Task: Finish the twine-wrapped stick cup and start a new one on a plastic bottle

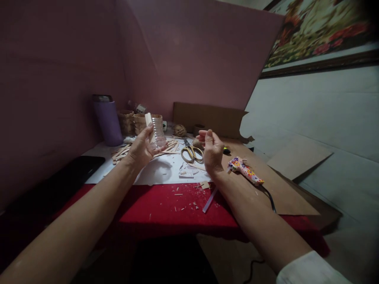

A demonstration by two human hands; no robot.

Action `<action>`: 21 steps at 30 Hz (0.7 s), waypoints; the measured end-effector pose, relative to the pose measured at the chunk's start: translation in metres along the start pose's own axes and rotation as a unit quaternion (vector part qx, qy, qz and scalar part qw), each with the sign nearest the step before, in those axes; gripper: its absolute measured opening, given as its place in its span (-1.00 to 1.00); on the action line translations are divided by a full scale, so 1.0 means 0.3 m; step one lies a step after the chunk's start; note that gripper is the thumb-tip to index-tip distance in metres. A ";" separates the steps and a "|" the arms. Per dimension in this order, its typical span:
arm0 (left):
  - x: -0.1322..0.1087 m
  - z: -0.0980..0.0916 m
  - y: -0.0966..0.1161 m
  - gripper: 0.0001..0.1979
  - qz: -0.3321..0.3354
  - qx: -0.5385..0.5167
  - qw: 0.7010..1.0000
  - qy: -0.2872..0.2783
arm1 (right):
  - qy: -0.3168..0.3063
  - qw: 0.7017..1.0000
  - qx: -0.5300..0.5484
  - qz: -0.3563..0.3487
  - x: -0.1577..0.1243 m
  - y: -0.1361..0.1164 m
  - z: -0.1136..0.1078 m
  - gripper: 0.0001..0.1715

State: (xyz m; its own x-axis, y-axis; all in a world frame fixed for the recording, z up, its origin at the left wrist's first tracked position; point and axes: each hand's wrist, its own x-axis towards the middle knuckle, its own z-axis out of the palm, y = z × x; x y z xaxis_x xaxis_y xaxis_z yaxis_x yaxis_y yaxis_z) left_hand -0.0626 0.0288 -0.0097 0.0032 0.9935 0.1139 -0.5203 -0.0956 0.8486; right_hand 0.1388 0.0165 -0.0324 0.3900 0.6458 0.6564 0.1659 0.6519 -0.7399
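My left hand is closed around a ribbed clear plastic bottle piece, raised over the white sheet. A pale wooden craft stick stands against the bottle's left side, under my thumb. To the right, my right hand is raised with its fingers curled in and the thumb against them; whatever they may hold is hidden. Gold-handled scissors lie between the two hands. Past my right wrist rests a flower-patterned glue gun, with a translucent glue stick sticking out towards me.
Loose craft sticks lie behind my left hand, near a purple tumbler and stick-covered baskets. A twine ball sits before upright cardboard. Wood scraps litter the red cloth. Flat cardboard lies right.
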 end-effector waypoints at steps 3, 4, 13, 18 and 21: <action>0.014 -0.007 -0.001 -0.51 0.015 -0.021 1.000 0.007 | 0.056 0.998 -0.004 -0.038 0.030 -0.006 -0.021 -0.52; 0.016 -0.008 0.000 -0.50 0.015 -0.028 0.999 0.012 | 0.072 0.996 -0.010 -0.049 0.039 -0.005 -0.028 -0.55; -0.008 0.006 0.011 -0.73 -0.004 -0.045 0.999 -0.008 | -0.020 0.996 -0.084 -0.010 0.029 0.017 -0.032 -0.54; -0.031 0.017 0.002 -0.77 -0.056 -0.009 0.997 -0.059 | -0.114 0.982 -0.142 -0.057 -0.022 0.013 -0.013 -0.77; -0.039 0.019 -0.006 -0.72 -0.053 0.009 0.997 -0.060 | -0.135 0.978 -0.144 -0.072 -0.040 0.012 -0.006 -0.80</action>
State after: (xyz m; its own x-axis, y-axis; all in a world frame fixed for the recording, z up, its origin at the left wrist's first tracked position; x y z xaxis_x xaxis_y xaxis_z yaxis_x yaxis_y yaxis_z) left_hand -0.0569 0.0171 -0.0096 0.1600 0.9835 0.0838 -0.4955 0.0066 0.8686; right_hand 0.1362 0.0104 -0.0434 0.0970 0.6631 0.7422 0.4653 0.6290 -0.6228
